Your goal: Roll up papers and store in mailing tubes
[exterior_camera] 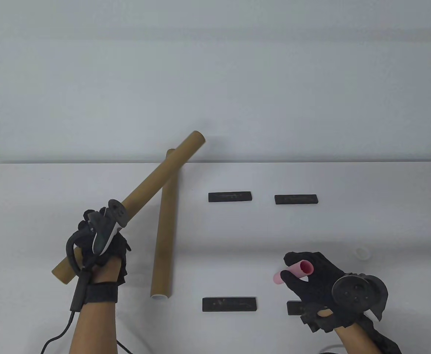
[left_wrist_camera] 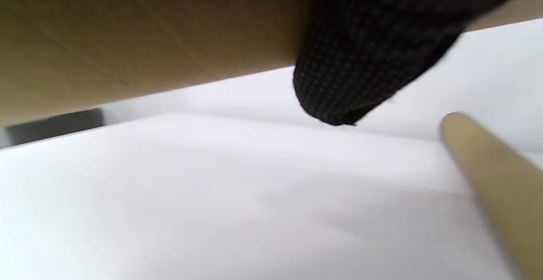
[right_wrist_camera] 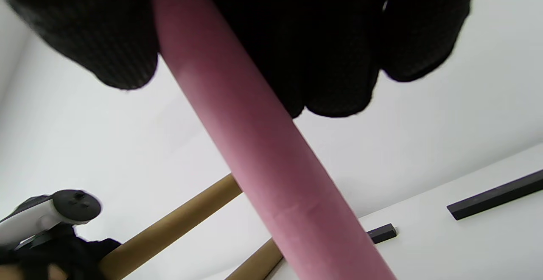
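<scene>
1. Mailing tube number one is up off the table in the table view, slanting from low near the left edge to high toward the back; the left hand grasps it close to its lower end. A second mailing tube lies on the table just right of that hand, its white-rimmed end toward the front. Over on the right, the right hand is clenched round a rolled pink paper, held above the table and well apart from both tubes. Four black bars lie flat between and around the hands, and a small white cap sits near the right edge.

2. From the left wrist view, the held tube fills the top, a gloved fingertip curling over it; the lying tube shows lower right.

3. From the right wrist view, the pink roll runs down out of the gloved fingers wrapped round it; both tubes and two bars lie beyond.
</scene>
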`<state>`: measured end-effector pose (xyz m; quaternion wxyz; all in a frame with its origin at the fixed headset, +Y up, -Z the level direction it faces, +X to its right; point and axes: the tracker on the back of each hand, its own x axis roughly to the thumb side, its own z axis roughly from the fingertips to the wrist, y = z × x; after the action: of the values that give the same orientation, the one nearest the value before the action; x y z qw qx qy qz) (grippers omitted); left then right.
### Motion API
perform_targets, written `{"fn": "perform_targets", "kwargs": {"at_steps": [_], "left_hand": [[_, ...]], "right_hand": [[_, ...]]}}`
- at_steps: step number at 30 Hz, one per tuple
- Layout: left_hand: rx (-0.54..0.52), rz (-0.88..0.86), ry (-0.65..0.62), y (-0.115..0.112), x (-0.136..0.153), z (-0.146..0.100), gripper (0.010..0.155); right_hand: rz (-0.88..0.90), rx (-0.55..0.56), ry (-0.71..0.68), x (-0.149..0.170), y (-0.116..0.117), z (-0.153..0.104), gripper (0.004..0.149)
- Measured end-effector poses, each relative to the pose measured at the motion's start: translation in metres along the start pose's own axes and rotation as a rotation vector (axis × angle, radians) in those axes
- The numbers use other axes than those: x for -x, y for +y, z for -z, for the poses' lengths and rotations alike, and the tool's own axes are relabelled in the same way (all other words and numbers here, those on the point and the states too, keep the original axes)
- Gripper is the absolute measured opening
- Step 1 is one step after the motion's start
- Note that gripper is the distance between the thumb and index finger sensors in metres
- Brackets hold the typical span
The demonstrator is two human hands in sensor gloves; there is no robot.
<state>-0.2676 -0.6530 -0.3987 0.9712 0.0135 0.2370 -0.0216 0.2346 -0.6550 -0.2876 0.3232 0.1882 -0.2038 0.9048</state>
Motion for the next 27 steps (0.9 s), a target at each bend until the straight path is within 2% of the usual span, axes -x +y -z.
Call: {"fn": "perform_targets", "kwargs": {"at_steps": [5, 12, 15, 20, 27], "left_hand": [[-0.184, 0.034, -0.138, 0.003, -0.006, -0.038, 0.075], [-0.319, 0.031, -0.323, -0.004, -0.010, -0.072, 0.073], [-0.330, 0.045, -0.386, -0.007, -0.012, -0.077, 0.073], [-0.314, 0.016, -0.433, -0.009, -0.012, -0.078, 0.073], [-0.284, -0.076, -0.473, -0.009, -0.008, -0.080, 0.073]], "right_hand": [[0.078, 0.030, 0.076, 0.019, -0.008, 0.002, 0.058], [0.254, 0.104, 0.200, 0.058, -0.022, 0.001, 0.058], [0.389, 0.203, 0.265, 0.075, -0.033, -0.003, 0.057], [0.589, 0.319, 0.293, 0.091, -0.046, -0.009, 0.057], [0.837, 0.260, 0.280, 0.098, -0.034, -0.008, 0.057]]}}
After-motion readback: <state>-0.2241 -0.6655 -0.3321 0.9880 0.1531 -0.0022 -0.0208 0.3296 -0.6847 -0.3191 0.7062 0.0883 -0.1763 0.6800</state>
